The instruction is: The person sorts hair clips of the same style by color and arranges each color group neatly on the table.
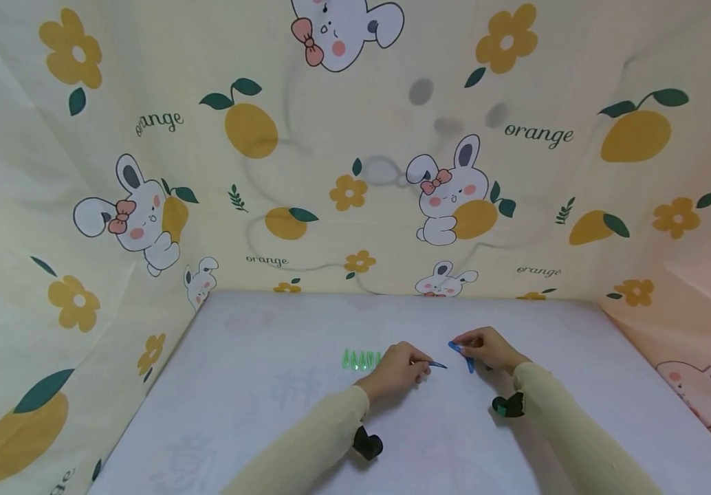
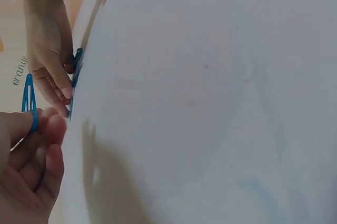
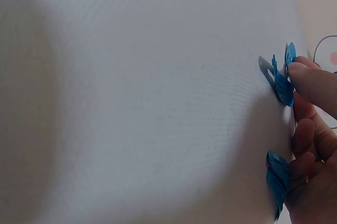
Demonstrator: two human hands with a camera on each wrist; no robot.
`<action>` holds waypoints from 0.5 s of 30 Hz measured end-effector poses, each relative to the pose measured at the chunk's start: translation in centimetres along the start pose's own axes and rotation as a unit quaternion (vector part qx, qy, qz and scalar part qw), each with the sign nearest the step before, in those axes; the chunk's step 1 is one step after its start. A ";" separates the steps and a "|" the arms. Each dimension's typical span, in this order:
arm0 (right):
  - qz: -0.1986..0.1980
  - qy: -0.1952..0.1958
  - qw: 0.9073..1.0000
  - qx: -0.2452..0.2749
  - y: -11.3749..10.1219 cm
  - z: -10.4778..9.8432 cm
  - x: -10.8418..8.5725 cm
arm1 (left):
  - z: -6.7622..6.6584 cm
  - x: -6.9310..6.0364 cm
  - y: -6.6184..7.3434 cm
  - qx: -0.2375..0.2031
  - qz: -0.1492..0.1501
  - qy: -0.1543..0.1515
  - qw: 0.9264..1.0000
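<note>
My left hand (image 1: pixel 397 371) pinches a blue snap hair clip (image 2: pixel 29 95) between thumb and fingers, its narrow tip pointing away from the hand. Further right, my right hand (image 1: pixel 488 349) is low at the table, its thumb and fingertips pinching a blue hair clip (image 3: pixel 290 54). Right beside that one lies another blue hair clip (image 3: pixel 283 88), close to the fingertips. More blue clips (image 3: pixel 277 184) lie together near the curled lower fingers. A row of several green hair clips (image 1: pixel 362 359) lies left of my left hand, which partly hides the row's right end.
The white table (image 1: pixel 256 330) has faint bluish marks on its surface. A printed cloth (image 1: pixel 324 137) with rabbits and oranges hangs behind it and along both sides. Dark bands (image 1: pixel 368 443) sit on both wrists.
</note>
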State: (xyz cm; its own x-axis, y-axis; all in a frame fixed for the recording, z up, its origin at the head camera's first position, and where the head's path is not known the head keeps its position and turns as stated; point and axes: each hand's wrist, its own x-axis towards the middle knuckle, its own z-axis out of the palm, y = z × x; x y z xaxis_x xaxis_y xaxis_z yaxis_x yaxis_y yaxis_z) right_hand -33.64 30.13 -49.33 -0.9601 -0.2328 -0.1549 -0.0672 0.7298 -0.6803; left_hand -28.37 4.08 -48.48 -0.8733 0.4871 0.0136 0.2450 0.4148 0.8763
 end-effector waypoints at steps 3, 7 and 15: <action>0.004 0.001 1.000 0.001 -0.1 0.0 0.0 | -0.4 -0.3 0.0 -0.018 0.014 -0.007 1.000; -0.001 0.000 1.000 0.001 0.0 0.0 0.1 | -1.1 -1.0 0.3 -0.035 0.013 -0.011 0.999; 0.005 0.004 1.000 -0.007 -0.1 0.1 0.0 | -2.1 -2.6 0.2 -0.082 0.000 -0.006 0.997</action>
State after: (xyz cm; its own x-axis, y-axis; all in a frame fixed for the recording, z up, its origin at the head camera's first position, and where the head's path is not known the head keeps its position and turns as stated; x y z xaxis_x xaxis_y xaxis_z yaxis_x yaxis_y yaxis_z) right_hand -33.60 30.02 -49.31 -0.9632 -0.2193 -0.1555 -0.0607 0.7409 -0.6688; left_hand -26.90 1.32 -47.32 -0.8674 0.4975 0.0090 0.1724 0.2834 0.9434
